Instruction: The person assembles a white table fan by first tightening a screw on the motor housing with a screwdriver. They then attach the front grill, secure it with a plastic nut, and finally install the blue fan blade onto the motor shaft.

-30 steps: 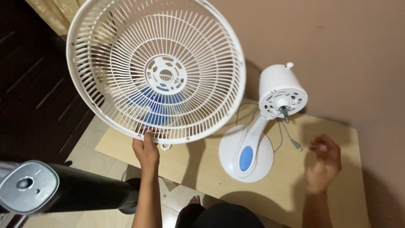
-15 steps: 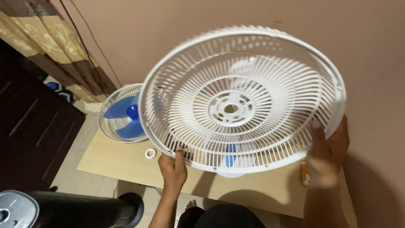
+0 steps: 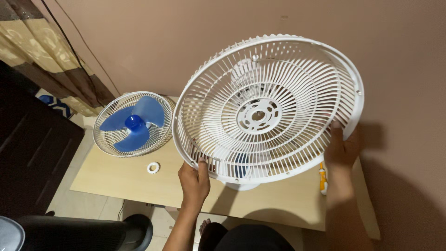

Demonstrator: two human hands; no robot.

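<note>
Since half a second earlier, the white fan guard (image 3: pixel 267 109) has tilted more upright and shifted slightly right in the head view, filling centre and upper right of the frame. The left hand (image 3: pixel 194 182) pinches its lower rim, thumb on the front; the right hand (image 3: pixel 343 148) clasps the right rim, fingers curled behind it. At left, a second guard (image 3: pixel 132 123) cradling a blue blade (image 3: pixel 134 123) lies on the wooden table (image 3: pixel 121 181), a small white ring nut (image 3: pixel 153 167) just below it. A yellow-handled screwdriver (image 3: pixel 322 180) rests lower right.
</note>
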